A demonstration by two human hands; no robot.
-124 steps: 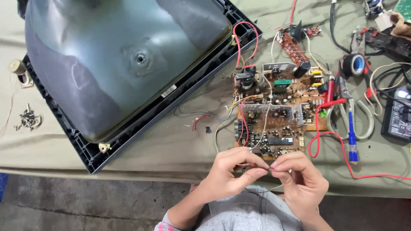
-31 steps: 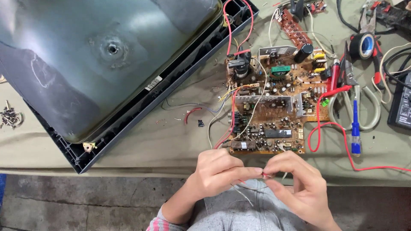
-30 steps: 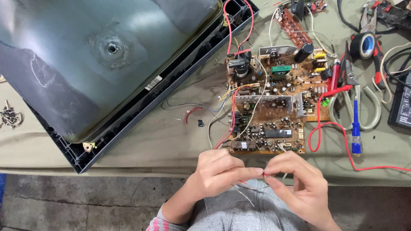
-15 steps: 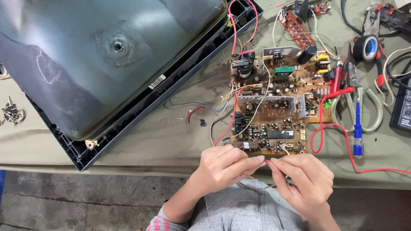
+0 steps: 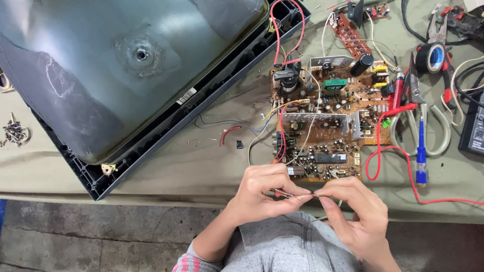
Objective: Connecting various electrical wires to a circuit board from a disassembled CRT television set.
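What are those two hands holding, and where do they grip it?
A thin wire, pinched between the left hand and right hand by the fingertips, one at each end of its short visible stretch.

I see a grey glass picture tube in black plastic frame [image 5: 126,75] upper left, roll of black tape [image 5: 432,57] upper right, pale-handled scissors [image 5: 421,121] right, small screw pile [image 5: 15,133] far left.
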